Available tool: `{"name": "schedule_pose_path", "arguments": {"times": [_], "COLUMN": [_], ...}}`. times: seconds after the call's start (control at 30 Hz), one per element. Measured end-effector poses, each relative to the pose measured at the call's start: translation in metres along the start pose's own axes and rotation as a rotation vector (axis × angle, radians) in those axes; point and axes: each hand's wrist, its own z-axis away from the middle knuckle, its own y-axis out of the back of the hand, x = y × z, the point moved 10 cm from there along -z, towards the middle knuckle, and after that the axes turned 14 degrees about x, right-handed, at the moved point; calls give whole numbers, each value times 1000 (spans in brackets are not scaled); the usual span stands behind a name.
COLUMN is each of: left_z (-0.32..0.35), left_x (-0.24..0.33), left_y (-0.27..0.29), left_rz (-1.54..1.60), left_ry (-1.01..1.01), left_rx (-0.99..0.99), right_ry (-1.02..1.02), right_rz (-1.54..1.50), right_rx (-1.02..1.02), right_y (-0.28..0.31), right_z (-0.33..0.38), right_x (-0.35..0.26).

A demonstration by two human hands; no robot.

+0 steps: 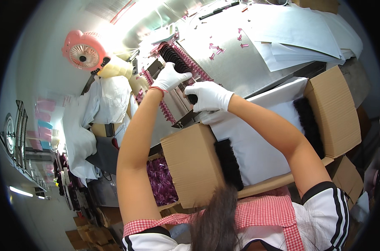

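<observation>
My left hand (172,78), in a white glove with a red string at the wrist, is closed at the near end of a row of thin black discs (174,57). What its fingertips pinch, I cannot make out. Just right of it, my right hand (210,97), also white-gloved, curls its fingers round a small black rounded piece (192,99). The discs sit in a metal rack, flanked by a row of small pink-purple plastic pieces (194,65) on the right. Another row of pink-purple pieces (167,111) runs along the left side.
Before me stands an open cardboard box (194,167) with white lining and black fuzzy strips (229,164). Purple pieces (161,182) fill a box at lower left. Loose pink pieces (217,50) and white sheets (294,39) lie on the metal table. A pink fan (83,52) stands far left.
</observation>
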Motion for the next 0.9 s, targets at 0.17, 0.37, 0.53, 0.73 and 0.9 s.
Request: {"name": "schedule_pose_path", "arguments": {"times": [0.17,0.37,0.53,0.73,0.9], "left_z": [-12,-8,-4,65,93], "left_x": [8,20,16,7,27], "left_y": [-24,-45,6,-5,7], "left_rz": [23,106,-482,213,327], "left_ry": [22,191,-29,99,-282], "left_rx": [8,-108,19,-321,-661], "right_ry": [29,13,-103,-102,-73], "right_rz": [-2,24,-6,-271,-194], "right_rx": [-20,-24,160,483,471], "right_y": [4,4,11,20,22], "right_z": [0,1,-2,1,-10], "right_x": [-4,-3,6,-13,-12]}}
